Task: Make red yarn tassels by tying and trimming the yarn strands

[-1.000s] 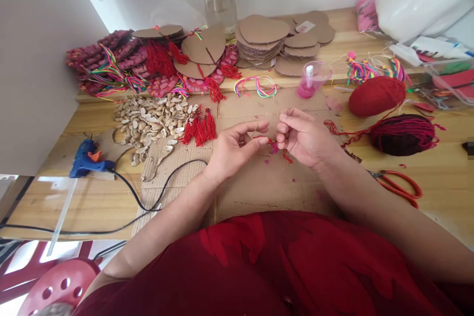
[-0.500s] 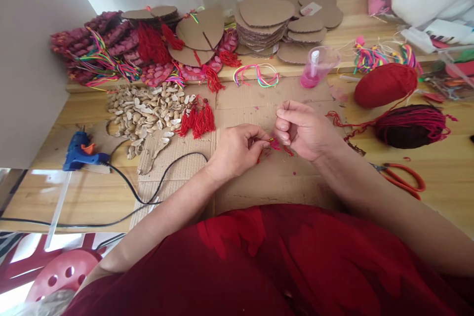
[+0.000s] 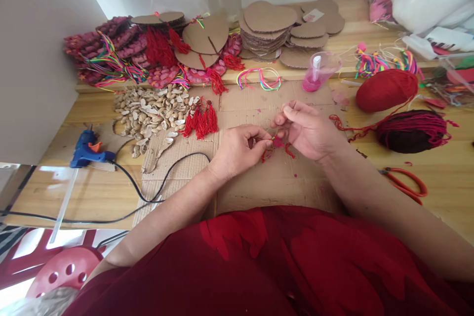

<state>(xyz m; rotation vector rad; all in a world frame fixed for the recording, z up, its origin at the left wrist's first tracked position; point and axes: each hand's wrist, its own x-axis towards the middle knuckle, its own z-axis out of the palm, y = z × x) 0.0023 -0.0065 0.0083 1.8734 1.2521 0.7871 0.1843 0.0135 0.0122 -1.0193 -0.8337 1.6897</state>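
Over the cardboard sheet [image 3: 244, 190], my left hand [image 3: 242, 150] pinches a thin cord between thumb and forefinger. Yellow and red show on the cord at the fingertips. Just to the right of that pinch is my right hand [image 3: 305, 128], thumb and forefinger pressed together; anything between them is too fine to make out. A small magenta piece [image 3: 277, 142] shows between the two hands. Bits of red yarn [image 3: 289, 151] lie below them on the cardboard. Several red tassels [image 3: 202, 119] lie to the left of my hands.
Peanut shells [image 3: 151, 111] are heaped at left, near a blue glue gun [image 3: 87, 150] with its black cable [image 3: 163, 182]. Stacked cardboard shapes [image 3: 268, 17] and a pink-stained cup [image 3: 322, 71] stand behind. Red yarn [image 3: 387, 90], dark yarn [image 3: 411, 132] and orange-handled scissors [image 3: 407, 185] lie at right.
The view has shifted slightly. My right hand has tilted a little, its fingers now nearer the left hand's pinch. My left hand keeps its pinch on the cord.
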